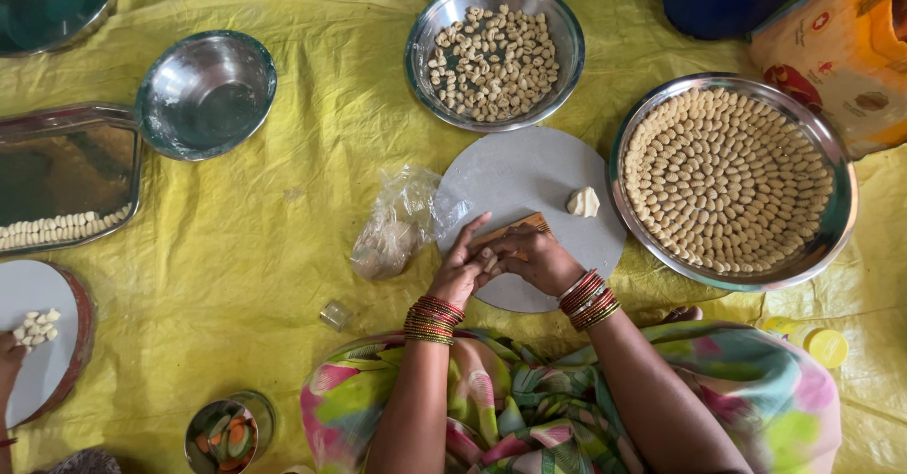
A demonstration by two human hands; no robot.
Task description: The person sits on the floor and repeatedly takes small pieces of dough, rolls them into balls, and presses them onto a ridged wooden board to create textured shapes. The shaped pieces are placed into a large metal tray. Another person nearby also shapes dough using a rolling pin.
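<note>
Left hand: my left hand is curled narrow over the near end of the ridged wooden block, fingertips pressing something small that I cannot make out.
Right hand: my right hand meets the left on the same block, fingers bent and closed down on it; red and gold bangles ring both wrists.
Wooden block: it lies on the round grey board, at the board's near left edge.
Dough lump: a pale lump of dough sits on the board, right of the block and apart from my hands.
Large steel plate: right of the board, touching its edge, the wide steel plate holds shaped dough pieces set in tight rings that fill its floor.
Steel bowl: beyond the board, a steel bowl holds a loose heap of the same small pieces.
Empty bowl: far left of the board, another steel bowl shows only its bare shiny bottom.
Tray: left of that bowl, a rectangular steel tray carries a row of pieces along its near side.
Plastic bag: a crumpled clear plastic bag lies just left of the board, overlapping its rim.
Printed bag: beyond the large plate, to the right, stands an orange and cream printed bag, a dark blue object beside it.
Yellow lid: a small round yellow lid lies to the near right of the board, past my knee.
</note>
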